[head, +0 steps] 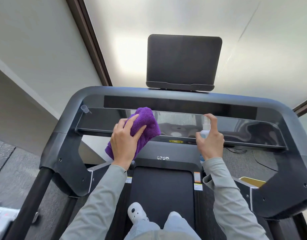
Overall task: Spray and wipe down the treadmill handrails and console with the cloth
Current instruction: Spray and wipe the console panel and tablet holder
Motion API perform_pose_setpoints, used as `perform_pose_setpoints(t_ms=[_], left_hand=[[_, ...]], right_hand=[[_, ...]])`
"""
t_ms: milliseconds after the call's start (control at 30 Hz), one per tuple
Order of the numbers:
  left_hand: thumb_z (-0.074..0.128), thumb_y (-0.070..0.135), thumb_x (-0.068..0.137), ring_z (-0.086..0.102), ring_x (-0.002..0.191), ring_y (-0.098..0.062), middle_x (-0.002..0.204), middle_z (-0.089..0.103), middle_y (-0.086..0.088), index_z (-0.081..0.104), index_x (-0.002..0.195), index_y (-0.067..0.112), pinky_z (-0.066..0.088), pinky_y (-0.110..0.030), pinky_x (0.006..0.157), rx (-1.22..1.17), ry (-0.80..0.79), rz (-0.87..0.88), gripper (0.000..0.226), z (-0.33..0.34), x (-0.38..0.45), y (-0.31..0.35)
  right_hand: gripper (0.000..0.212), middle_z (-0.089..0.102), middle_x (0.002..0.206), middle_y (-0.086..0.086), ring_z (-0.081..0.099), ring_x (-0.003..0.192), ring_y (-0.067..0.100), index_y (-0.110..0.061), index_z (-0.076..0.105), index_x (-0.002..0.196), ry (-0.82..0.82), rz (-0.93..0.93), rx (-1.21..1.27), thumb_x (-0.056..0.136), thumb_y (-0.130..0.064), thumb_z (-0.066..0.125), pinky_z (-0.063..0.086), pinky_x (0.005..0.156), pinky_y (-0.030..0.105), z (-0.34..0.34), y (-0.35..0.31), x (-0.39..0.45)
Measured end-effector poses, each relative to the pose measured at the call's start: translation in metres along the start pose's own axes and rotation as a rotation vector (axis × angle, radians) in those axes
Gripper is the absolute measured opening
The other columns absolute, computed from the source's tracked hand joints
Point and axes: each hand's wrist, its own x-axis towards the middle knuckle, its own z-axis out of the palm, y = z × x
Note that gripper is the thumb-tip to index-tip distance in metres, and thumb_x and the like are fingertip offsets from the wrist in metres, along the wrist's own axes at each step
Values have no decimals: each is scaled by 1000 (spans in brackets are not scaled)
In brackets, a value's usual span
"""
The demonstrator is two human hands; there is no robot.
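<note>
Left hand [125,142] presses cloth [142,125]; right hand [210,142] grips bottle [205,129].

A frosted glass window [253,49] glowing with soft daylight fills the view, with a dark brown window frame [90,42] slanting along its left edge, a plain white wall [36,40] left of that frame, and grey speckled carpet [14,170] below the wall.
</note>
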Motion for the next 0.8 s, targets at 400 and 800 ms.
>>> perform_pose_setpoints(t_ms=[400,800], left_hand=[[72,37,85,60,92,-28,100,63,-4,67,122,22,49,-38,75,-38,-62,76,40,34,-5,46],[71,37,86,60,92,-27,100,63,-5,67,123,22,50,-38,77,-59,-115,103,40,64,-17,78]], right_hand=[[64,53,68,9,52,64,36,-31,38,136,43,6,-83,81,-4,59,38,64,36,-42,43,4],[63,55,68,9,54,65,37,-34,38,131,34,80,-84,80,-5,62,42,65,38,-70,87,7]])
